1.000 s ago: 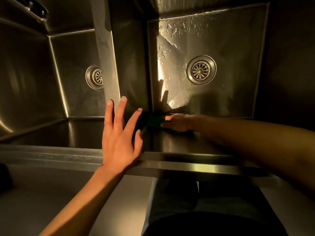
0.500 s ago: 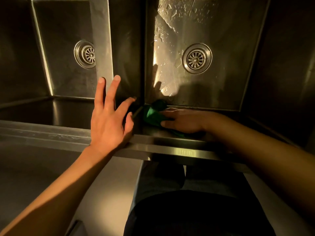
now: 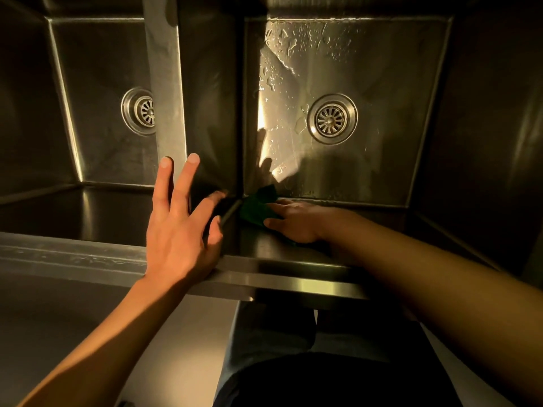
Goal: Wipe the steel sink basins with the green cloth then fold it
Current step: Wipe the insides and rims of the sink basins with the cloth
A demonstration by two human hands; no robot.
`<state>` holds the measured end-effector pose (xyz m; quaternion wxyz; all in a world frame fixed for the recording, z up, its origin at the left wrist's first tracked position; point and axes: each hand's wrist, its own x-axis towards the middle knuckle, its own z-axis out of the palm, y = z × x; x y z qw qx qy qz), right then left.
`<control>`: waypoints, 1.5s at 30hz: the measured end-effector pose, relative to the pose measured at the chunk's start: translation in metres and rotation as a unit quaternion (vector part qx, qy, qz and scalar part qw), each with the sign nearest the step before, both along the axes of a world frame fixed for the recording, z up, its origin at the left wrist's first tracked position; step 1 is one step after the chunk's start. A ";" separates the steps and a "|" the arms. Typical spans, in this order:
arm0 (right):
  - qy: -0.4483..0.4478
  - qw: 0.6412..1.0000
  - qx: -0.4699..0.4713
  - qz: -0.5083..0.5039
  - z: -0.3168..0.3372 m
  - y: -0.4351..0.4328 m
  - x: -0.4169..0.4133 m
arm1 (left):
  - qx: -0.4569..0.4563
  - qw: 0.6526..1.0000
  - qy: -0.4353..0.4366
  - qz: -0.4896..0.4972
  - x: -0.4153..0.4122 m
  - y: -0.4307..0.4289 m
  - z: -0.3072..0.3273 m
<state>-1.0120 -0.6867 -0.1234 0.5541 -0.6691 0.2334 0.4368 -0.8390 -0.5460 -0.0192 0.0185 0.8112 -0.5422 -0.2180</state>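
Two deep steel sink basins lie below me, split by a steel divider (image 3: 167,83). The right basin (image 3: 382,160) has water drops on its floor and a round drain (image 3: 332,118). The left basin (image 3: 97,136) shows its own drain (image 3: 141,111), partly hidden by the divider. My right hand (image 3: 296,220) presses the bunched green cloth (image 3: 257,208) against the near wall of the right basin, down in its near left corner. My left hand (image 3: 182,224) rests with spread fingers on the front rim where the divider meets it, holding nothing.
The sink's front rim (image 3: 293,282) runs across the middle of the view. Below it is a pale floor (image 3: 58,324) at the left and my dark clothing (image 3: 323,377) at the bottom centre. Dark basin walls rise at the far right.
My right hand and the cloth stay in the near left corner of the right basin with small shifts. The left hand keeps its place on the rim. The camera tilted, shifting the basins.
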 end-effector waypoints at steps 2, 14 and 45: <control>0.029 0.999 -0.007 0.024 -0.015 -0.004 0.000 | 0.004 1.000 0.003 0.002 -0.001 0.000 0.001; 0.191 0.978 -0.080 -0.037 -0.090 -0.019 -0.066 | -0.012 1.000 0.001 -0.001 0.000 0.005 -0.003; 0.106 0.977 -0.171 -0.074 0.076 -0.048 -0.151 | 0.233 0.948 0.214 -0.031 -0.178 -0.086 -0.013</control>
